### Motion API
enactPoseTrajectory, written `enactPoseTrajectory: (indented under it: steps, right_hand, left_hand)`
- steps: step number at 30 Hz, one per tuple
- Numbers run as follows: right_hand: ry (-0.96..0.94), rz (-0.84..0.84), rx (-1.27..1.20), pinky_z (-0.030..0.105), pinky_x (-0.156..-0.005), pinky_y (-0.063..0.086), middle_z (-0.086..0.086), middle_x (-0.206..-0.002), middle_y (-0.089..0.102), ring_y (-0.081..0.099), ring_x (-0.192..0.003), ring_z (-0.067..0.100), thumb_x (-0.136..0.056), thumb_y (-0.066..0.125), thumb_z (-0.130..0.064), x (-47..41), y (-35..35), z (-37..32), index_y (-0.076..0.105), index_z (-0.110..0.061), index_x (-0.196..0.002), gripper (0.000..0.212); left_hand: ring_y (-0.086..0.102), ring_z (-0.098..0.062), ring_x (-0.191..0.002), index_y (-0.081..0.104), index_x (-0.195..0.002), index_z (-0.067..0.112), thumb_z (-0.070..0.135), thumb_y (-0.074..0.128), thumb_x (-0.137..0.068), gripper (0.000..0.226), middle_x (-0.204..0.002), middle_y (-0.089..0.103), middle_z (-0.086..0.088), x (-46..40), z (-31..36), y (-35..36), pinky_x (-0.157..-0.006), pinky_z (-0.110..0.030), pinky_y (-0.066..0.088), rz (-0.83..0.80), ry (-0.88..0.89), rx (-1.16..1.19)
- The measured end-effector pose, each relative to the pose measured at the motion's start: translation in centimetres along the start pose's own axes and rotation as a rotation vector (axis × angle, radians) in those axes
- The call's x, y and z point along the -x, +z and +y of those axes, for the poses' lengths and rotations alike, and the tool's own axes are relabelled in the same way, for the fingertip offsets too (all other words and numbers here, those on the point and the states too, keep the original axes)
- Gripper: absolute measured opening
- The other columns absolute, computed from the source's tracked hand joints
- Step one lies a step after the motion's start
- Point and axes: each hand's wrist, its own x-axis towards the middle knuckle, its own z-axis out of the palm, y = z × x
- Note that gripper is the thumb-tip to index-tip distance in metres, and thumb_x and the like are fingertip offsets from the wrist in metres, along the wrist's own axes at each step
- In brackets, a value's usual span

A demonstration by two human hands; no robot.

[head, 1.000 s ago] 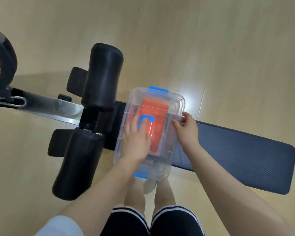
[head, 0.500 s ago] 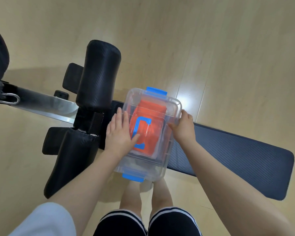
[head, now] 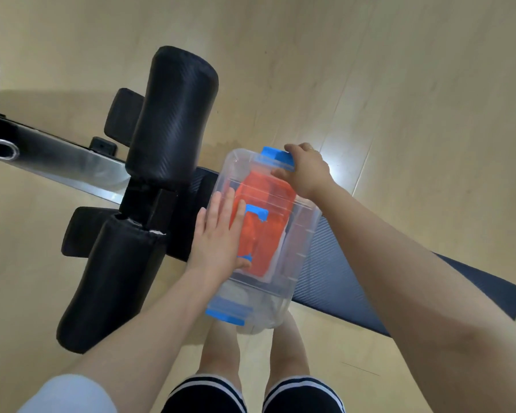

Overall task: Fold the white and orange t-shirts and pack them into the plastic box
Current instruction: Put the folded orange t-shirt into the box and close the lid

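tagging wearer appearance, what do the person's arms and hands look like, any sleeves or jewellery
Both forearms are bare. The left hand shows no jewellery; a pale short sleeve covers the left upper arm. The right hand seems to wear a thin ring, too small to confirm.

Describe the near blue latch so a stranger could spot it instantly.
Find the long dark bench pad. The clear plastic box lies across it. The near latch is the blue clip on the box's end closest to the person's knees, untouched; the right hand grips the far one.

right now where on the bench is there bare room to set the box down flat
The bench pad is bare from the plastic box out to its far right end. The left is crowded: the foam rollers stand against the box, with the left hand between. The right hand grips the far blue latch.
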Motion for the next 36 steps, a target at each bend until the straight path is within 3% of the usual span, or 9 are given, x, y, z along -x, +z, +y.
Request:
enactPoseTrajectory:
  steps: [9,14,17,20,23,26,28,31,36]
  right_hand:
    - [-0.077,0.217,0.044,0.032,-0.072,0.036,0.011,-0.122,0.05,0.049,-0.109,0.03,-0.096,0.045,-0.021,1.7,1.3,-1.2,0.051,-0.007,-0.118,0.027]
    - [-0.222,0.221,0.138,0.042,-0.104,0.032,0.012,-0.148,0.033,0.034,-0.132,0.031,-0.088,0.046,-0.007,4.3,3.4,-1.0,0.035,-0.01,-0.14,0.053]
    - [-0.372,0.075,0.173,0.055,-0.104,0.035,0.022,-0.146,0.034,0.036,-0.131,0.04,-0.083,0.053,-0.005,7.5,5.5,-0.5,0.042,-0.008,-0.137,0.055]
    - [-0.442,0.058,0.284,0.056,-0.1,0.038,0.025,-0.144,0.037,0.038,-0.13,0.044,-0.076,0.06,0.001,10.0,6.5,0.4,0.048,-0.004,-0.133,0.058]
    - [-0.427,-0.029,0.331,0.044,-0.113,0.019,0.013,-0.156,0.014,0.01,-0.145,0.029,-0.09,0.048,-0.007,10.9,6.6,1.2,0.023,-0.015,-0.147,0.063]
    - [-0.422,-0.035,0.353,0.041,-0.116,0.008,0.012,-0.157,0.009,0.006,-0.145,0.027,-0.09,0.049,-0.011,11.2,6.6,1.6,0.012,-0.02,-0.149,0.071]
    - [-0.414,-0.065,0.386,0.039,-0.117,0.003,0.012,-0.158,0.006,0.006,-0.145,0.025,-0.089,0.05,-0.014,11.5,6.7,1.7,0.006,-0.02,-0.15,0.075]
    - [-0.4,-0.073,0.401,0.037,-0.117,0.0,0.009,-0.158,0.002,0.003,-0.146,0.025,-0.091,0.048,-0.017,12.1,6.7,1.8,0.003,-0.018,-0.15,0.074]
    - [-0.414,-0.159,0.405,0.038,-0.117,-0.001,0.01,-0.158,-0.007,-0.001,-0.146,0.026,-0.093,0.047,-0.019,13.5,7.0,2.1,0.007,-0.016,-0.15,0.069]
  left_hand:
    - [-0.014,-0.027,-0.143,-0.007,-0.148,0.022,0.049,0.065,-0.077,0.104,-0.155,-0.018,-0.008,1.9,0.2,1.0,-0.116,-0.041,0.001,0.101,-0.049,0.178]
    - [0.004,-0.031,-0.143,0.003,-0.148,0.01,0.034,0.06,-0.086,0.088,-0.155,-0.001,-0.018,8.5,2.3,4.9,-0.115,-0.039,0.011,0.342,-0.622,0.751]
    - [0.028,-0.033,-0.136,0.015,-0.145,0.005,0.055,0.059,-0.079,0.095,-0.149,0.027,-0.02,11.0,3.5,7.0,-0.11,-0.04,0.026,0.159,-1.095,1.209]
    - [0.059,-0.026,-0.088,0.047,-0.127,0.004,0.061,0.052,-0.081,0.073,-0.099,0.06,-0.011,11.1,4.6,7.4,-0.072,-0.031,0.046,-0.013,-1.24,1.751]
    - [0.062,-0.018,-0.088,0.057,-0.104,0.011,0.05,0.056,-0.085,0.043,-0.101,0.064,-0.007,10.8,5.3,7.8,-0.071,-0.026,0.05,0.042,-1.234,2.049]
    - [0.059,-0.016,-0.068,0.058,-0.088,0.006,0.038,0.056,-0.089,0.031,-0.081,0.064,-0.006,11.1,5.9,7.3,-0.056,-0.023,0.044,0.195,-1.238,1.692]
    - [0.063,-0.023,-0.076,0.061,-0.088,0.004,0.036,0.052,-0.091,0.034,-0.087,0.068,-0.011,11.1,6.1,7.6,-0.064,-0.03,0.049,0.212,-1.211,1.496]
    - [0.066,-0.029,-0.085,0.06,-0.1,0.001,0.04,0.053,-0.089,0.042,-0.095,0.067,-0.014,10.7,6.1,7.3,-0.081,-0.042,0.054,0.148,-1.228,1.557]
    - [0.065,-0.03,-0.079,0.056,-0.095,0.002,0.031,0.049,-0.09,0.03,-0.09,0.067,-0.014,10.0,5.4,6.5,-0.073,-0.036,0.053,0.06,-1.176,1.42]
